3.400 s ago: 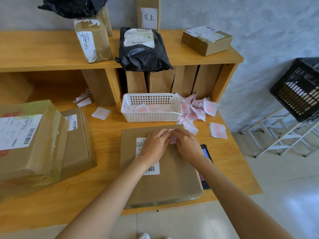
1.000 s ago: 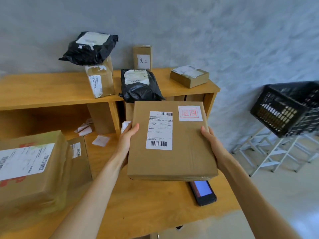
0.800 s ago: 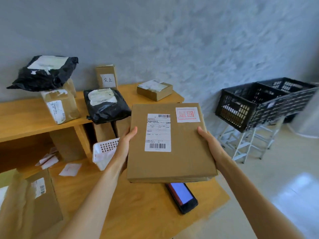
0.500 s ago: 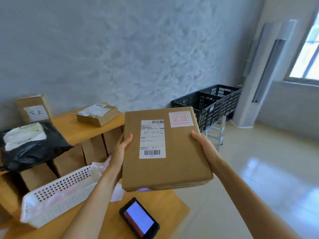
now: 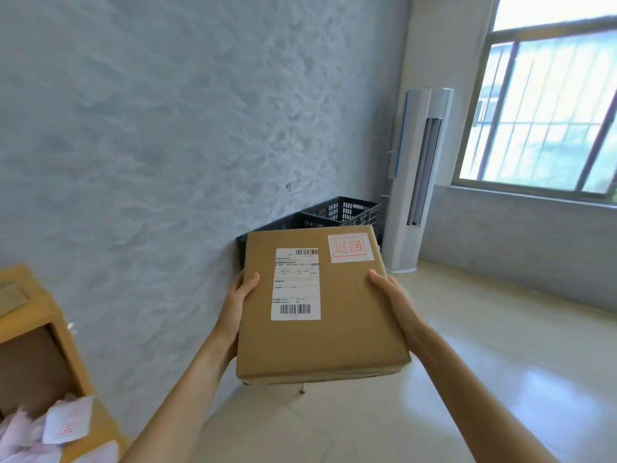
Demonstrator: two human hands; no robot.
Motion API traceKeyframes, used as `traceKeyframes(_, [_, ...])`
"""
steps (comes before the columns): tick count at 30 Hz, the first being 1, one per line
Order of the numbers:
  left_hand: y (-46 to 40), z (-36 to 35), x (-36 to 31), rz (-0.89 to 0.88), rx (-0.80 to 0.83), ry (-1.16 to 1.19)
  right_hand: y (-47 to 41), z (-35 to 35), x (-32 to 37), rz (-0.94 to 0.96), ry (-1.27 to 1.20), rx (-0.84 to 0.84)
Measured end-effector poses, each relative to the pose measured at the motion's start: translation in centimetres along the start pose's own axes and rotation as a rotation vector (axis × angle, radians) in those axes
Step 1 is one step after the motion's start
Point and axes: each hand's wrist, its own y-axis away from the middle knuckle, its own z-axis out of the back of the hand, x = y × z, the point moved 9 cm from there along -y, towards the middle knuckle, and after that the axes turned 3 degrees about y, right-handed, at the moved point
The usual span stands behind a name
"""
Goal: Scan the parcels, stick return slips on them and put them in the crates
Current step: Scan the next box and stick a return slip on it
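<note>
Parcel (image 5: 337,315), brown cardboard, top face: two labels are carried.

1. Return slip (image 5: 350,247), white, stuck at the far right corner: two large red Chinese characters, 退回, are printed inside a red frame.

2. Shipping label (image 5: 295,284), white, set left of centre: one barcode is printed along its top edge and a second, wider one near its bottom edge. Several lines of small black print are laid out between ruled lines; these are too small and blurred to be read.

Loose slips (image 5: 68,424), lower left, on the wooden bench (image 5: 20,315): a faint red framed mark is seen on one; it cannot be read.
</note>
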Motion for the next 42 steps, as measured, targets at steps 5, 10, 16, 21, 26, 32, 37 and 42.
traceKeyframes(5, [-6.5, -4.4, 2.1, 0.024, 0.02, 0.018, -5.4, 5.1, 1.4, 0.007, 0.014, -0.014])
traceKeyframes(10, [-13.3, -7.2, 5.2, 0.041, 0.028, 0.0, -11.3, 9.1, 0.2, -0.007, 0.003, -0.04])
traceKeyframes(16, [-24.2, -9.0, 8.8, 0.049, 0.027, 0.002, -21.8, 12.3, -1.4, -0.038, 0.041, -0.066])
traceKeyframes(21, [-36.1, -9.4, 8.3, 0.021, 0.032, -0.003, -33.7, 12.4, 1.0, -0.032, 0.094, -0.055])
traceKeyframes(26, [-45.9, -9.3, 5.2, -0.035, -0.004, -0.004, -44.6, 11.1, 4.5, -0.005, 0.104, 0.002])
traceKeyframes(32, [-54.7, -7.0, 4.2, -0.066, -0.109, -0.003, -56.6, 8.8, 3.7, -0.032, 0.101, 0.083])
traceKeyframes(37, [-61.5, -2.8, 5.4, -0.081, -0.262, -0.029, -67.4, 5.1, 1.3, -0.073, 0.149, 0.229])
traceKeyframes(42, [-67.9, 2.0, 6.8, -0.103, -0.463, -0.033, -78.4, 0.1, -1.3, -0.12, 0.17, 0.431])
